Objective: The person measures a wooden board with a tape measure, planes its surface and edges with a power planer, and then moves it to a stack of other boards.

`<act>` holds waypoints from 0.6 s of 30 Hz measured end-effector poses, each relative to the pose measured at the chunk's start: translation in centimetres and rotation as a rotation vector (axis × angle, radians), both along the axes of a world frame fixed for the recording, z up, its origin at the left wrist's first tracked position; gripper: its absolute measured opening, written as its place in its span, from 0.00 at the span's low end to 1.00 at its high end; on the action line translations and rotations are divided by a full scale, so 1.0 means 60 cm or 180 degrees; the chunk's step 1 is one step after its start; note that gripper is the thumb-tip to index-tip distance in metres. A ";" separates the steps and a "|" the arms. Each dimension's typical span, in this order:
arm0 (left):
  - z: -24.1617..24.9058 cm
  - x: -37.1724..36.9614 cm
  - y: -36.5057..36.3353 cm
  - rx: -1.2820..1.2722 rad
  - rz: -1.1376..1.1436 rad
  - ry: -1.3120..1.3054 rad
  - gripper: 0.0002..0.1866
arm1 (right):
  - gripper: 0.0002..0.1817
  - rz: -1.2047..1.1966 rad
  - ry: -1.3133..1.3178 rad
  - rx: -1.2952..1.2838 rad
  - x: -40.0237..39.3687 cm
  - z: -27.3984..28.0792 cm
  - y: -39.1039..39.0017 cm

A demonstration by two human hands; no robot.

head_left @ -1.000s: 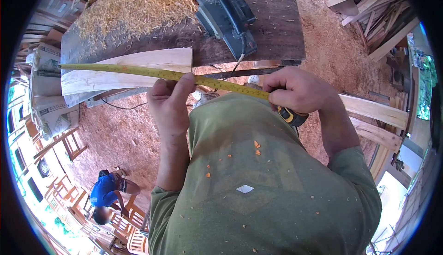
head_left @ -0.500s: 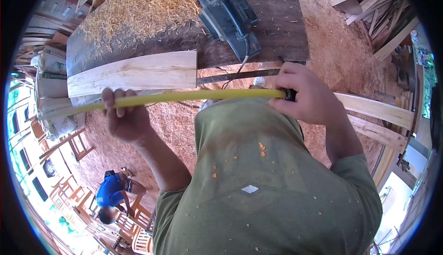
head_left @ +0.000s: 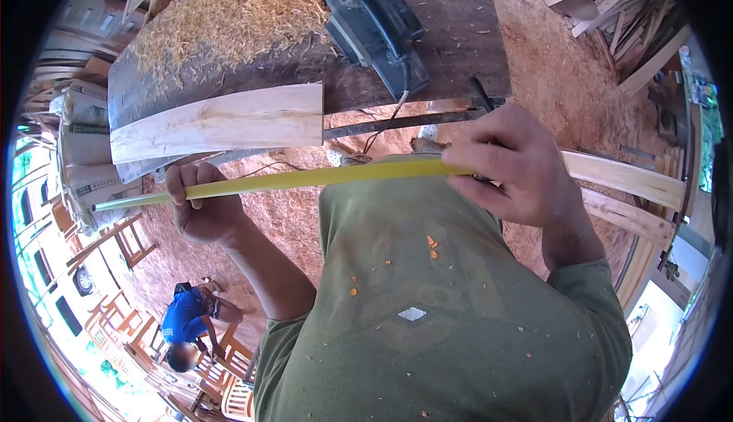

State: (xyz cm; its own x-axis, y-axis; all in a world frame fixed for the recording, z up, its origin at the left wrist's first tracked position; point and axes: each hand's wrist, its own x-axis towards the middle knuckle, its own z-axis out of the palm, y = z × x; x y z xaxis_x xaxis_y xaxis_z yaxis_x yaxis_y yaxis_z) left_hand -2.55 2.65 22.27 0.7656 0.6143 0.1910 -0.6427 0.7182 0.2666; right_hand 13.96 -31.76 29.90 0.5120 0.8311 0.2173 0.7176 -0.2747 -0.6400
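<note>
A yellow tape measure (head_left: 328, 177) is drawn out in front of my green shirt, its blade running nearly level from right to left. My left hand (head_left: 210, 202) is closed around the blade a little short of its free end, which sticks out past the fingers. At the other end my right hand (head_left: 523, 166) grips the tape, its fingers hiding most of the dark case. Just beyond the blade, a pale wooden board (head_left: 221, 122) lies along the near edge of the dark worktable (head_left: 458, 48).
A dark power planer (head_left: 374, 32) with a cord rests on the worktable beside a heap of wood shavings (head_left: 229, 25). Long boards (head_left: 626, 177) extend at the right; scrap wood (head_left: 641, 48) is piled at upper right. A person in blue (head_left: 183, 319) bends near wooden chairs at lower left.
My right hand has turned and now covers more of the tape case. The blade slants down more to the left, and its free end is sharper to see. My left hand has dropped slightly.
</note>
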 end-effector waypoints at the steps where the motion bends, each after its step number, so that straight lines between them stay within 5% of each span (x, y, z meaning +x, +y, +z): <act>1: 0.001 -0.001 0.001 -0.0012 -0.0009 0.0002 0.07 | 0.19 0.0157 -0.0027 0.0002 0.000 0.001 -0.001; 18: -0.006 0.011 -0.026 0.0134 -0.0232 0.0052 0.08 | 0.21 0.0543 -0.0220 0.0212 0.001 -0.006 0.030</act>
